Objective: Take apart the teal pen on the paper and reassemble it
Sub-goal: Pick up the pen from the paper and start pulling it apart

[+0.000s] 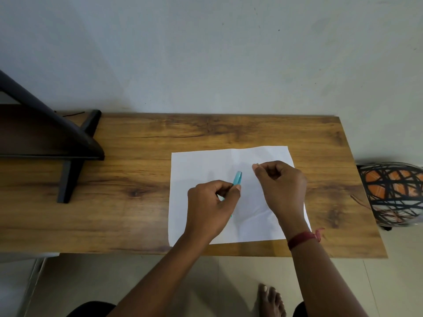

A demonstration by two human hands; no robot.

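A white sheet of paper (pixel 201 165) lies on the wooden table (pixel 142 170). Above it my left hand (pixel 210 202) grips the teal pen barrel (pixel 237 178), whose open end sticks up and away from my fingers. A sliver of teal shows below the hand at its right side. My right hand (pixel 280 181) hovers just right of the barrel, thumb and forefinger pinched on a tiny pale part (pixel 256 164); it is too small to identify. The two hands are a short gap apart.
A dark monitor stand (pixel 73 154) occupies the table's left part. A patterned orange, black and white round object (pixel 392 193) sits off the table's right edge. A wall runs behind the table. A bare foot (pixel 271 300) rests on the floor below.
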